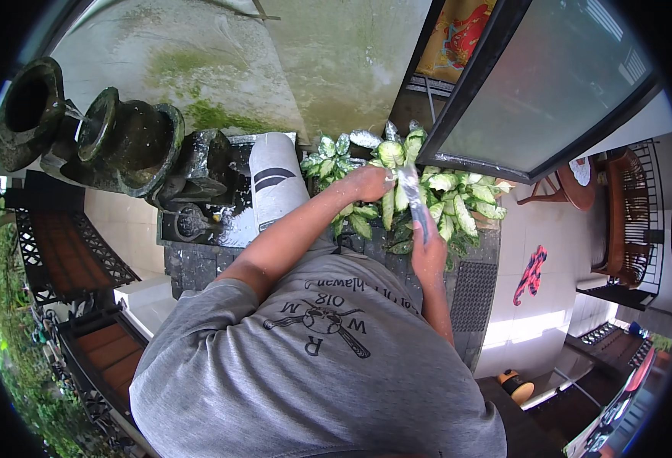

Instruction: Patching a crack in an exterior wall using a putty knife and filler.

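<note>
My right hand [428, 252], flecked with white, is closed round the lower end of a long, blurred silvery tool [414, 200], which points up into the leafy potted plants [462, 206]. Just left of the tool's upper end, my left hand [370, 183] has its fingers curled among the pale-centred green leaves; what they grip, if anything, is hard to make out. Left of the plants stands a pale grey padded roll with dark stripes [279, 160], beside a dark stone fountain [130, 153] with a water trough.
Behind the plants are a mossy wall [328, 53] and a dark-framed frosted glass panel [542, 84]. A wooden table [576, 187] and bench [622, 214] stand at right, near a red cloth [531, 275] on tiles [519, 343]. Railings and greenery line the left.
</note>
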A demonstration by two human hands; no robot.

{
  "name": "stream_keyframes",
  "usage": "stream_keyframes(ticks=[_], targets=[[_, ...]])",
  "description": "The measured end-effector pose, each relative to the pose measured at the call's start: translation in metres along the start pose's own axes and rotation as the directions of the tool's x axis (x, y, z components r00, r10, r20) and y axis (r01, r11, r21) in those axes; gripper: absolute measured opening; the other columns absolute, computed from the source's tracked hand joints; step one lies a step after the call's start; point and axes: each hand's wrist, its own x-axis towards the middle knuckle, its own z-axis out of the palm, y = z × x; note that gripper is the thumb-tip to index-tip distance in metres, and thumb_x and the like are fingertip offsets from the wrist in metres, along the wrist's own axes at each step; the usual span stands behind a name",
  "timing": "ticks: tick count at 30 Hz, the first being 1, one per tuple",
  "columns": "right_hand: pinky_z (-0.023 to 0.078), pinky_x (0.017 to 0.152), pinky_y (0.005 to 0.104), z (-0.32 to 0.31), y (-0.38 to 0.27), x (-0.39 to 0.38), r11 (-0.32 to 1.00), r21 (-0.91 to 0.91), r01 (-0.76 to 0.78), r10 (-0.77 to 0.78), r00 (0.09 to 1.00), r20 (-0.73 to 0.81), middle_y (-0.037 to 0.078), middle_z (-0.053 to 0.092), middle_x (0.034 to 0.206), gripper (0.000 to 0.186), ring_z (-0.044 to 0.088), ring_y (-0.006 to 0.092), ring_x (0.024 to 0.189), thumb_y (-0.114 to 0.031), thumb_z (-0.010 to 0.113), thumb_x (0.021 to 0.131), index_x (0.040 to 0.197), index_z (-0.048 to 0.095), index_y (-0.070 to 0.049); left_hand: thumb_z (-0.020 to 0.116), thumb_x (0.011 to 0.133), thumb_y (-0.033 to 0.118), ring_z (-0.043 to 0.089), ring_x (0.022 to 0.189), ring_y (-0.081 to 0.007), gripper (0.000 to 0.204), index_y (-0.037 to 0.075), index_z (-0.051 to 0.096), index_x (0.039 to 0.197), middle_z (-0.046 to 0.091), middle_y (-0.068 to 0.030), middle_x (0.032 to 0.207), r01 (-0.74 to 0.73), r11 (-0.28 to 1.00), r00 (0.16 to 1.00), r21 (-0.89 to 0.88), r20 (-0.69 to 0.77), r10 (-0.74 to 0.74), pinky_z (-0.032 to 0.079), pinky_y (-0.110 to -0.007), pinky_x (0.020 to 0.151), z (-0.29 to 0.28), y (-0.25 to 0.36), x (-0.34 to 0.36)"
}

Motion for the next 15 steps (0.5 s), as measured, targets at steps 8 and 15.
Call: stream_keyframes(ticks=[8, 15], targets=[[0.054, 0.102, 0.0455, -0.004, -0.046, -0.026, 0.949, 0.051, 0.312, -0.316, 0.922, 0.226, 0.023, 0.070, 0.136, 0.053, 0.073, 0.0369, 0.114, -0.032, 0.056, 0.111, 0.160, 0.049, -0.015, 0.053, 0.104, 0.032, 0.069, 0.108, -0.0480, 0.036, 0.000, 0.069, 0.114, 0.073, -0.0282, 0.114, 0.033, 0.997, 0.999, 0.072, 0.032, -0.035, 0.054, -0.057, 0.096, 0.013, -0.017, 0.017], [0.055, 0.101, 0.0461, -0.011, -0.054, -0.010, 0.970, 0.133, 0.204, -0.236, 0.921, 0.311, 0.023, 0.071, 0.132, 0.049, 0.072, 0.0416, 0.115, -0.034, 0.057, 0.109, 0.155, 0.056, -0.016, 0.054, 0.103, 0.034, 0.069, 0.106, -0.0477, 0.036, 0.002, 0.070, 0.108, 0.073, -0.0269, 0.107, 0.005, 1.000, 0.993, -0.024, -0.117, -0.008, 0.053, -0.058, 0.095, 0.006, -0.008, 0.019]])
